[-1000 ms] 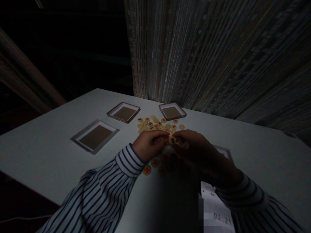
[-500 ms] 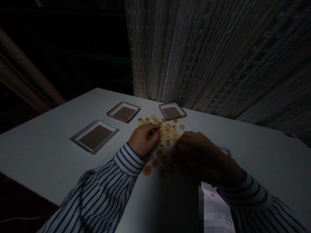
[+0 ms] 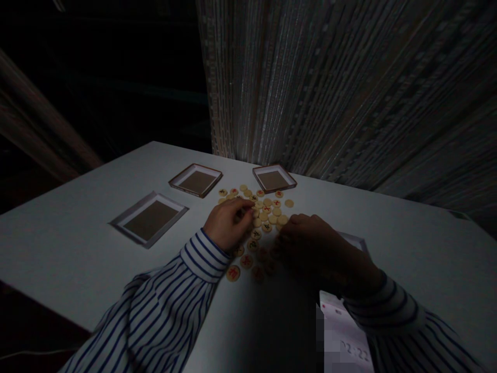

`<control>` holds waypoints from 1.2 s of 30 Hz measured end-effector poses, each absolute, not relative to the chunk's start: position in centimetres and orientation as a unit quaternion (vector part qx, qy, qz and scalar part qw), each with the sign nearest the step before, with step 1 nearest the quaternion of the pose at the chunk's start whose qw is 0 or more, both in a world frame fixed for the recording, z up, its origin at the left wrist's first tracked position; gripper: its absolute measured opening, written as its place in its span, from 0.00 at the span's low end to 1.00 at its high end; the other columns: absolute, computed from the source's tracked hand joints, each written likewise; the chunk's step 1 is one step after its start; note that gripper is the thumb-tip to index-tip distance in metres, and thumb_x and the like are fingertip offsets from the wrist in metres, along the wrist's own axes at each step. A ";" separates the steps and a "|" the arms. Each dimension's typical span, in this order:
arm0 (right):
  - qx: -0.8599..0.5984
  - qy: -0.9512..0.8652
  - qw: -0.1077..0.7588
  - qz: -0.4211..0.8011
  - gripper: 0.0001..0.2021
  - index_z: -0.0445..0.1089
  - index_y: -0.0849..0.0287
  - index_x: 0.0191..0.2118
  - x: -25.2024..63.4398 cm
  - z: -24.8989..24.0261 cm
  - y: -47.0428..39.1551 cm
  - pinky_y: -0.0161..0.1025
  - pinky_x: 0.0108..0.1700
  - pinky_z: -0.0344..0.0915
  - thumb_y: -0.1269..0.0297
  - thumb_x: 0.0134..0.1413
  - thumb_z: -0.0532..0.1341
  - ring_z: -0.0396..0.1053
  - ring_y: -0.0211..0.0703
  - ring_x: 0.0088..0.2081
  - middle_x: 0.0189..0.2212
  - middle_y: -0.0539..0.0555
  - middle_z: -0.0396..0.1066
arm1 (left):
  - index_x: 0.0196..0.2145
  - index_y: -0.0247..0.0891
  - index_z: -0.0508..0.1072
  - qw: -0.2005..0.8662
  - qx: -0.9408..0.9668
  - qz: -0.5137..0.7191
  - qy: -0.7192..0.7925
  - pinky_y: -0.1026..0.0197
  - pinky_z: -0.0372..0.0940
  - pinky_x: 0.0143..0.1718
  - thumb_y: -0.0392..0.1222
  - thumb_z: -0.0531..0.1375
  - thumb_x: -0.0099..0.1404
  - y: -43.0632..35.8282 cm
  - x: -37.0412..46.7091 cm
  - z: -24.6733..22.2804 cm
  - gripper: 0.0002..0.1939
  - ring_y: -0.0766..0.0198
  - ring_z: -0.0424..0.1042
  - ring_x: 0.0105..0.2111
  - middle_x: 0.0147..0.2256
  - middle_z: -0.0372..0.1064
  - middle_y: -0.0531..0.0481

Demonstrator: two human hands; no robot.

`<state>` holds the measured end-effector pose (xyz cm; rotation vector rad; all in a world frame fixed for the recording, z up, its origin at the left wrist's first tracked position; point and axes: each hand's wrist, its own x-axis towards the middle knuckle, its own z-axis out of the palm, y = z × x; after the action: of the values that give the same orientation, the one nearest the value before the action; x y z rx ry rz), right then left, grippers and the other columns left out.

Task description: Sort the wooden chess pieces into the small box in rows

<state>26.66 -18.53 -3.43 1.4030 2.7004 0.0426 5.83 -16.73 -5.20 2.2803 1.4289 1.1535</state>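
Observation:
Many round wooden Chinese chess pieces (image 3: 266, 227) lie in a loose heap on the white table, some with red or black characters up, others blank side up. At the left of the heap is my left hand (image 3: 227, 223), its fingers curled and thumb drawn in close to the index fingertip. Whether a piece sits between them is hidden. On the heap's right side, my right hand (image 3: 316, 246) is in deep shadow, fingers bent down and closed beside the pieces. What it may hold cannot be made out. A red-marked piece (image 3: 233, 273) lies nearest me.
Around the heap stand shallow square trays: a grey-rimmed tray (image 3: 182, 211) at left, a brown-rimmed tray (image 3: 212, 185) behind it, another brown-rimmed tray (image 3: 293, 185) at the back. A fourth tray (image 3: 359, 241) is partly behind my right hand. A lit phone (image 3: 349, 331) lies below my right wrist.
My right hand has turned slightly, its fingers tucked lower and closer together. My left hand keeps much the same pose. The whole view has shifted slightly.

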 end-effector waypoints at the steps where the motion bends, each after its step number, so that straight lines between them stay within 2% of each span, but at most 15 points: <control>1: 0.462 0.885 0.050 0.012 0.07 0.70 0.59 0.32 26.7 -3.4 -18.6 0.38 0.32 0.54 0.66 0.52 0.55 0.65 0.42 0.32 0.34 0.57 0.70 | 0.37 0.34 0.74 0.106 0.775 0.392 0.484 0.59 0.67 0.35 0.39 0.55 0.59 -16.7 5.8 -5.2 0.11 0.62 0.72 0.31 0.32 0.74 0.47; 8: 0.491 0.870 0.031 -0.038 0.10 0.71 0.58 0.38 26.8 -2.4 -17.8 0.38 0.37 0.58 0.62 0.53 0.56 0.67 0.44 0.37 0.37 0.56 0.71 | 0.37 0.34 0.74 0.111 0.777 0.380 0.490 0.59 0.67 0.37 0.39 0.54 0.60 -16.7 5.9 -5.4 0.11 0.61 0.72 0.33 0.32 0.74 0.46; 11: 0.544 0.839 -0.009 -0.004 0.11 0.70 0.58 0.41 26.9 -2.8 -17.1 0.40 0.40 0.59 0.63 0.54 0.55 0.67 0.46 0.40 0.39 0.57 0.71 | 0.36 0.35 0.73 0.104 0.784 0.372 0.486 0.59 0.67 0.37 0.38 0.54 0.60 -16.6 6.0 -5.4 0.10 0.61 0.72 0.34 0.33 0.74 0.46; 15: 0.536 0.844 -0.029 0.023 0.14 0.68 0.57 0.45 27.0 -4.1 -16.3 0.41 0.40 0.59 0.63 0.53 0.54 0.65 0.48 0.44 0.43 0.57 0.71 | 0.37 0.34 0.73 0.078 0.810 0.359 0.457 0.57 0.66 0.40 0.37 0.55 0.59 -16.5 6.0 -5.7 0.10 0.59 0.71 0.37 0.35 0.74 0.45; 23: 0.521 0.853 0.005 0.013 0.13 0.69 0.55 0.44 26.8 -4.6 -16.2 0.41 0.40 0.59 0.66 0.54 0.53 0.65 0.47 0.43 0.42 0.56 0.72 | 0.37 0.33 0.72 0.068 0.834 0.339 0.431 0.52 0.65 0.40 0.36 0.55 0.59 -16.4 6.2 -5.9 0.09 0.57 0.70 0.37 0.35 0.73 0.44; 30: 0.526 0.850 0.010 0.000 0.14 0.69 0.56 0.45 26.8 -4.4 -16.0 0.43 0.41 0.60 0.65 0.55 0.52 0.66 0.49 0.45 0.41 0.57 0.72 | 0.37 0.34 0.72 0.076 0.832 0.337 0.435 0.53 0.65 0.41 0.36 0.55 0.59 -16.7 6.3 -5.8 0.09 0.57 0.70 0.38 0.36 0.73 0.44; 36: 0.547 0.834 -0.064 -0.024 0.15 0.69 0.60 0.46 27.2 -3.7 -16.2 0.43 0.44 0.61 0.65 0.55 0.54 0.67 0.49 0.44 0.42 0.58 0.72 | 0.36 0.35 0.72 0.078 0.833 0.334 0.435 0.53 0.64 0.42 0.36 0.55 0.59 -16.7 6.4 -5.8 0.08 0.58 0.69 0.38 0.36 0.72 0.45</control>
<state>27.23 -16.16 -3.69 1.7930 2.7325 -0.0771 6.37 -16.69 -5.79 2.4941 1.3021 0.9994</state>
